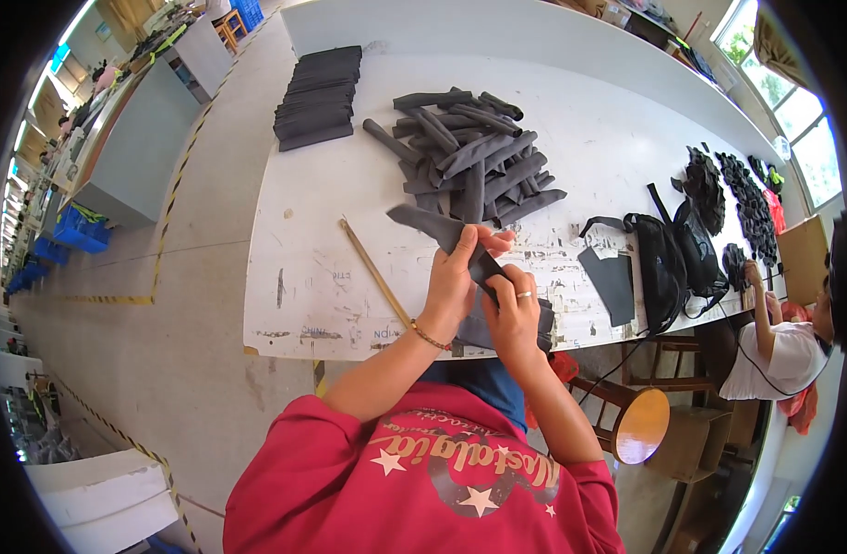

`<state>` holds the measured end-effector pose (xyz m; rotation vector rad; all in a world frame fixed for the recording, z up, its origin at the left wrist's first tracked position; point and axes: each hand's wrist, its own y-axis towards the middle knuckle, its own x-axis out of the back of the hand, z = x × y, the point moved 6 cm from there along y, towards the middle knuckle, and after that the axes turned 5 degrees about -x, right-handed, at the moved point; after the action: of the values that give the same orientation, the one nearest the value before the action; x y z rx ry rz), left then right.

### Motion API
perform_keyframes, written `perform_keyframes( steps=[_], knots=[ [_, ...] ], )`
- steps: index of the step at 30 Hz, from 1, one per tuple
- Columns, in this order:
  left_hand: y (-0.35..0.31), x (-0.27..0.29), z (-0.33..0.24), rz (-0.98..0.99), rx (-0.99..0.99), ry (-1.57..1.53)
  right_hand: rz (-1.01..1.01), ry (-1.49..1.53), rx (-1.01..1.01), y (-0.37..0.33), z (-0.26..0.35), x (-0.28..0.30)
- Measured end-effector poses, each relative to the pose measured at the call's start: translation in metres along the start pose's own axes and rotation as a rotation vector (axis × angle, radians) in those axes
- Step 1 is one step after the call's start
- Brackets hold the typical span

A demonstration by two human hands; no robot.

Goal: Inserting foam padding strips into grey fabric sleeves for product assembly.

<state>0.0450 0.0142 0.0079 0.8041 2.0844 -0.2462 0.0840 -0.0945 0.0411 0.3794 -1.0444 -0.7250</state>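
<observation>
A dark grey fabric piece [426,222], long and narrow like a folded tube, is held between my two hands above the table's near edge. My left hand [460,268] pinches it around its middle, thumb on top, with its far-left end sticking out. The fingers of my right hand [514,309] are bent and closed on its nearer end. More dark grey fabric [476,331] lies under my hands, partly hidden by them. Just beyond is a loose heap of similar rolled grey pieces [479,166]. A thin wooden stick [375,270] lies left of my left forearm.
A neat stack of flat grey pieces [320,97] sits at the table's far left. To the right are a flat dark panel [610,284], a black backpack [661,268] and piles of black parts [705,189]. A co-worker [781,346] sits at the right; a round stool [641,426] stands nearby.
</observation>
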Motion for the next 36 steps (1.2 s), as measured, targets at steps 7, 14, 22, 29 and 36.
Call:
perform_keyframes(
  steps=[7, 14, 22, 29, 36],
  knots=[
    [-0.008, -0.001, 0.001, -0.062, 0.09, -0.027, 0.03, 0.092, -0.004, 0.019, 0.007, -0.007],
    [-0.002, -0.011, -0.019, -0.02, 0.006, -0.002, 0.019, 0.07, 0.026, -0.001, 0.005, 0.024],
    [-0.011, 0.0, -0.01, -0.116, 0.02, -0.177, -0.039, 0.144, 0.121, 0.015, 0.002, 0.02],
    [0.01, 0.028, -0.052, -0.276, -0.083, -0.076, 0.057, 0.143, 0.087, 0.004, -0.001, 0.025],
    [0.007, 0.007, -0.044, -0.254, -0.093, -0.104, -0.004, 0.153, 0.145, 0.005, 0.003, 0.032]
  ],
)
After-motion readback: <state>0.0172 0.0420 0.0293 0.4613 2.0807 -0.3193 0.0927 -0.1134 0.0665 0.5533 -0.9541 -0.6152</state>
